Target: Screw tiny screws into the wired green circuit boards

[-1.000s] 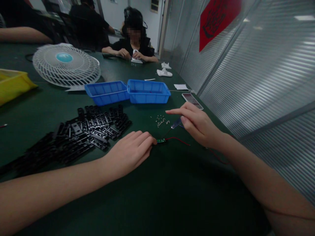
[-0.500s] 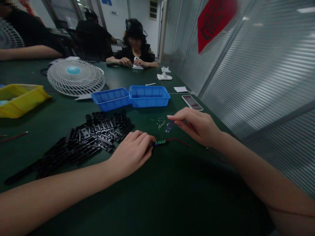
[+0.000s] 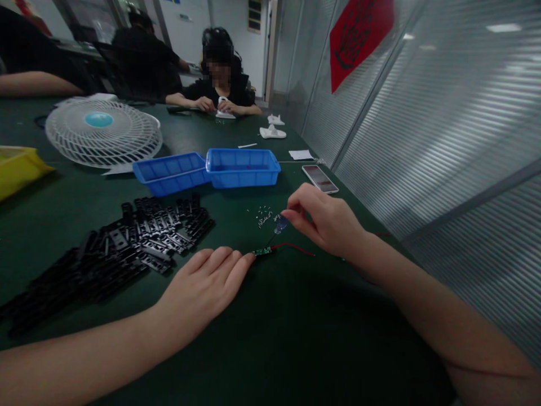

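Observation:
A small green circuit board [image 3: 262,251] with a red wire [image 3: 293,246] running off its right end lies on the dark green table. My left hand [image 3: 211,276] is closed on the board's left end, its fingers hiding that part. My right hand [image 3: 321,217] pinches the clear purplish handle of a small screwdriver [image 3: 280,225]. The thin shaft slants down to the board, its tip at or very near the surface. Tiny screws [image 3: 265,215] lie scattered just beyond the board. To the left spreads a heap of black plastic strips [image 3: 143,237].
Two blue bins [image 3: 243,176] stand beyond the screws, with a white fan grille [image 3: 101,132] behind them at left. A yellow bin [image 3: 21,169] is at the left edge. A phone [image 3: 320,179] lies near the glass partition. Across the table, a person [image 3: 220,84] handles a white part.
The whole view has shifted, so most things appear farther left. My left fingers lie flatter at the board's end. The screwdriver stays in my right hand, its shaft still pointing at the board.

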Available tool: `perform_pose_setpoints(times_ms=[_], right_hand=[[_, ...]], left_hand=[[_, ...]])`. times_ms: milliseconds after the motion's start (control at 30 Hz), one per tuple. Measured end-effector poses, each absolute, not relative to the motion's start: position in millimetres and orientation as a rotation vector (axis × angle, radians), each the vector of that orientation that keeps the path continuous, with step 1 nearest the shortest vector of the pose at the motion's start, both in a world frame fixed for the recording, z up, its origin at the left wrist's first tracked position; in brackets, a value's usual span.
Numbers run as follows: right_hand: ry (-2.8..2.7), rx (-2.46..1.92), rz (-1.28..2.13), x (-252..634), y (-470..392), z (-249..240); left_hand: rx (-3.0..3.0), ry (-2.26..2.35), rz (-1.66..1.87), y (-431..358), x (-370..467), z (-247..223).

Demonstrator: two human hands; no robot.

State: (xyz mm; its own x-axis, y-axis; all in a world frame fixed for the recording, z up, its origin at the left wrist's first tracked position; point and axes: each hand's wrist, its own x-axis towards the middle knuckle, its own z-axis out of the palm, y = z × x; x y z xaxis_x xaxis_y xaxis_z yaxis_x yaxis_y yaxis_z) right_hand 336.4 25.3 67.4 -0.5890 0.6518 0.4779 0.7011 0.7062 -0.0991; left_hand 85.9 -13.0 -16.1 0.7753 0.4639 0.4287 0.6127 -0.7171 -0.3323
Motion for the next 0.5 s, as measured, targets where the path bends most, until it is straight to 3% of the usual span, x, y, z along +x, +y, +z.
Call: perform_pose_setpoints(times_ms=[233,500], right_hand=[[-2.478,-1.241,-0.117,337,27,62],[-2.383,-0.974,0.239,336,27,61]], left_hand=[[-2.74,-0.979,-0.492,-5,84,-11],[-3.143,-1.235,-0.55,16,84,-8]])
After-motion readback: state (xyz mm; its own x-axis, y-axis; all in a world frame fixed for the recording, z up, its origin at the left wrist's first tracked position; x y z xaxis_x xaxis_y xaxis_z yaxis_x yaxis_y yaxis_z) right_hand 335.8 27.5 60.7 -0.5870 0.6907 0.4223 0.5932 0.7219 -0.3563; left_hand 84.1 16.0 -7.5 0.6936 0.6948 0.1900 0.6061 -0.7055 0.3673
